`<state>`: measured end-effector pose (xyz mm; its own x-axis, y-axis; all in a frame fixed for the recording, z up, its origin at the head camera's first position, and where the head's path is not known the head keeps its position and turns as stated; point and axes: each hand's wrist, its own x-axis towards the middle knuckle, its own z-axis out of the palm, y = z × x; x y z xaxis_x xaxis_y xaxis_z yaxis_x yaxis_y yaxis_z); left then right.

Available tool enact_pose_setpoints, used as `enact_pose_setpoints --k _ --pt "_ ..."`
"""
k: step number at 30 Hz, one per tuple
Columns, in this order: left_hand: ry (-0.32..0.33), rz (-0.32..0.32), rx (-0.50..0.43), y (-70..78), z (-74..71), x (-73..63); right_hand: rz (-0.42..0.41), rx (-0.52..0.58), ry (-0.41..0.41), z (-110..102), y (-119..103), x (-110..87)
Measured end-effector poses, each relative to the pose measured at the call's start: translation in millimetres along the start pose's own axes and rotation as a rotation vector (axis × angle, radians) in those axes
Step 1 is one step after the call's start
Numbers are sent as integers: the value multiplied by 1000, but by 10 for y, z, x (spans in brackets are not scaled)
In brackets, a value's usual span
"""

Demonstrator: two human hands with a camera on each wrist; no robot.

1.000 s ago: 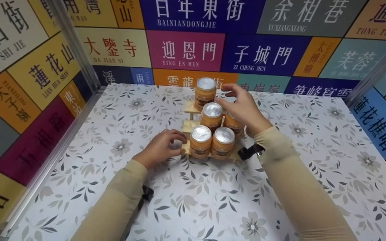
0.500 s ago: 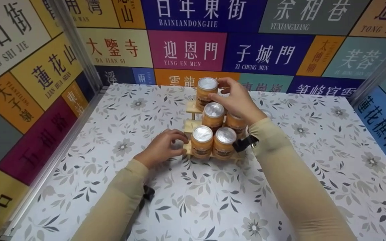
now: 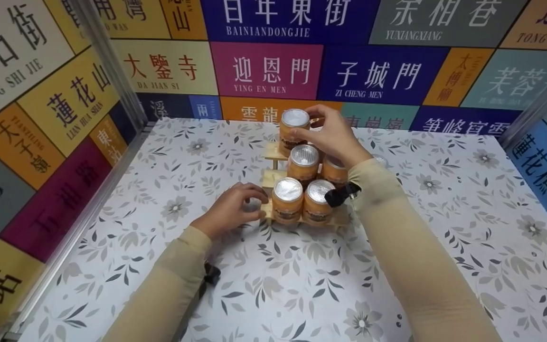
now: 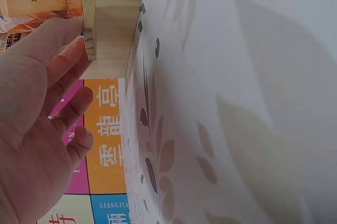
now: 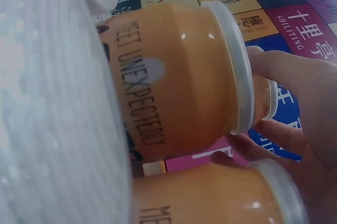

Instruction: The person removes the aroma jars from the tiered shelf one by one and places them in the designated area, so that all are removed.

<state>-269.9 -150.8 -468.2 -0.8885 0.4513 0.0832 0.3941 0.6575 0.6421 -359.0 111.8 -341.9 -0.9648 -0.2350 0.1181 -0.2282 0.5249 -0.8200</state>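
Walls covered in colorful street-name signs (image 3: 273, 71), bench (image 3: 254, 294) with a leaf-print cover. Going left to right: left hand (image 3: 233, 209) at the near left end of a small wooden stepped stand (image 3: 273, 179); thumb and forefinger pinch the edge of the wood, other fingers loosely bent, nothing else in that grip. Stand sits mid-bench, upright. Front row: left front can (image 3: 287, 206) and right front can (image 3: 316, 209), side by side. Behind them, middle row: left middle can (image 3: 302, 166) and right middle can (image 3: 334, 175), bare wood to their left. All orange with silvery lids, upright. Top can (image 3: 295, 117) is at the back, over the highest step, gripped by the right hand (image 3: 333, 130), thumb on the near side, fingers around the far side. Can't tell if its base is fully resting on wood.

Progress, my judgement: loading looks well along, two lower rows of two filled, top can set or nearly so; letting go remains. Pale round item (image 3: 380, 162) beyond the right forearm, mostly hidden, unidentifiable.
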Motion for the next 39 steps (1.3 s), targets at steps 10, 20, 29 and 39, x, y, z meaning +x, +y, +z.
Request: enact_pose_setpoints --k 10,20,29,39 --pt "-11 -4 17 10 4 12 15 96 83 -18 32 -20" --pt "-8 -42 30 17 -2 -23 58 171 189 -170 91 -113" --pt "4 -39 35 43 -10 -11 46 269 361 -392 182 -235" --pt "-3 -38 60 52 -7 -19 70 265 426 -700 408 -457"
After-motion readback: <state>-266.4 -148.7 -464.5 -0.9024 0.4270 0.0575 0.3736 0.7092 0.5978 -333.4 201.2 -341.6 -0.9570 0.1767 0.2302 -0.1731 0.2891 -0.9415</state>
